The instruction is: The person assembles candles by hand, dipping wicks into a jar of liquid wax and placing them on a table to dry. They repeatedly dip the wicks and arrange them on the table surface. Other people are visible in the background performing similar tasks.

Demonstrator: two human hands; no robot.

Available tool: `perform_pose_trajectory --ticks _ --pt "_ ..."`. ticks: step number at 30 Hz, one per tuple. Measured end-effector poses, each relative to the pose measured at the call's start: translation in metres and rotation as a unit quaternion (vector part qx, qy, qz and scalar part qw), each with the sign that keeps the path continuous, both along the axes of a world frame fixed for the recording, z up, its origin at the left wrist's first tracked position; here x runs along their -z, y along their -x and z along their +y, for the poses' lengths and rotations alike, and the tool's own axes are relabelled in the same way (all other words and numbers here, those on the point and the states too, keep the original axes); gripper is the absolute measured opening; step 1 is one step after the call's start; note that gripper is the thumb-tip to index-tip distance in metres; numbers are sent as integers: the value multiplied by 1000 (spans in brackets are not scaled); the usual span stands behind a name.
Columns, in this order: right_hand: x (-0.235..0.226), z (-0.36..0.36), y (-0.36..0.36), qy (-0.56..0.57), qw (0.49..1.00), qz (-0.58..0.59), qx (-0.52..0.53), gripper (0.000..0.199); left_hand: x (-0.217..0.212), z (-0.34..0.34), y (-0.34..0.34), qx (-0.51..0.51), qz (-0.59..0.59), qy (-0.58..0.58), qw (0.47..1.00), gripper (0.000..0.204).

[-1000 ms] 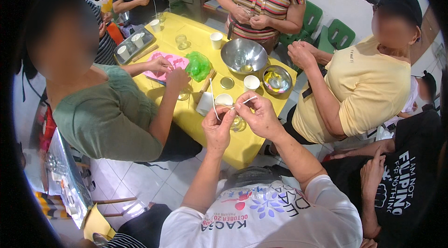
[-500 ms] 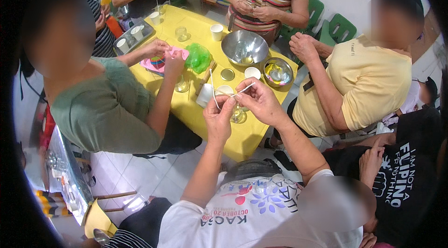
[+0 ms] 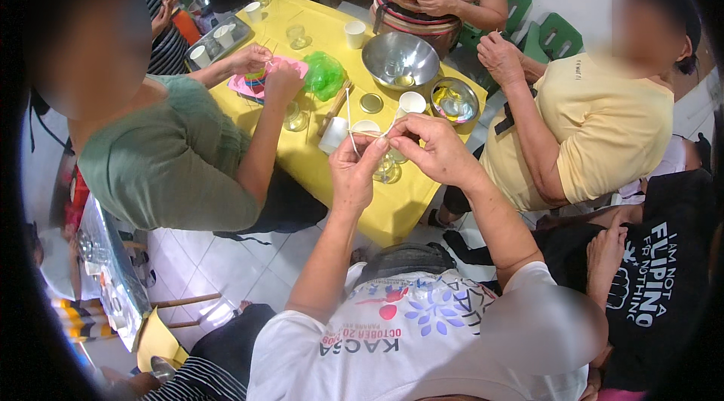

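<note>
**Wick work mid-way, glass under the hands not yet set**

Above the yellow table point(image 3: 392, 209), both hands meet over a small clear glass point(image 3: 387, 169). Left hand point(image 3: 354, 171) pinches a thin white stick or wick point(image 3: 350, 123) between thumb and fingers, narrow grip, stick rising up and away from the pinch. Right hand point(image 3: 426, 146) is pinched shut too, fingertips touching the left's; a second pale strand point(image 3: 390, 128) runs up from that pinch. Cannot tell if the two strands are one piece or two.

Progress, as a judgement: still at the threading or fixing stage. Wick is in the fingers, not seated in the glass just below the grip. Glass looks clear; whether it holds anything is too small to tell.

Just beyond the grip: white cups point(image 3: 411, 102), a round metal lid point(image 3: 370, 102), a small steel bowl point(image 3: 453, 99) with clear liquid, a bigger steel mixing bowl point(image 3: 400, 59). Left of the grip, another person's hands work over a pink tray point(image 3: 245, 84) beside a green plastic bag point(image 3: 324, 74). More empty glasses point(image 3: 296, 37) and cups sit at the far end, so several pieces look undone.
</note>
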State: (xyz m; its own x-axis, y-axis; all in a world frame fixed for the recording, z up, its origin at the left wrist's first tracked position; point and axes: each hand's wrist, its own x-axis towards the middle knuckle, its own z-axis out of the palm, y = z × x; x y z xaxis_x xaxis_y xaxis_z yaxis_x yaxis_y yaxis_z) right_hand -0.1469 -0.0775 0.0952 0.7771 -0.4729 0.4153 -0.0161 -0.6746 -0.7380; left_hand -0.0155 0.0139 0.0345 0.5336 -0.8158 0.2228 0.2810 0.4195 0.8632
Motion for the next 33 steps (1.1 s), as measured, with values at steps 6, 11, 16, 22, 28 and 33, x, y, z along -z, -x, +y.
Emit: perform_pose_trajectory --ticks 6,11,16,22,28,33 --pt "4 0 -7 -203 978 -51 -4 14 1 -7 0 -7 29 13 999 11" --pt "10 -4 -9 -260 962 -74 -19 14 3 -14 3 -18 5 21 1000 11" --pt "16 -7 -12 -228 970 -86 7 13 4 -15 2 -22 -48 32 998 10" --pt "12 -9 -13 -248 962 -114 6 11 1 -17 -6 11 -83 25 996 12" --pt "1 -17 -6 -304 949 -77 32 11 -9 -18 -13 92 -95 -33 991 16" --pt "6 -23 -8 -363 928 -80 27 13 -13 -24 -13 115 -45 -46 991 17"
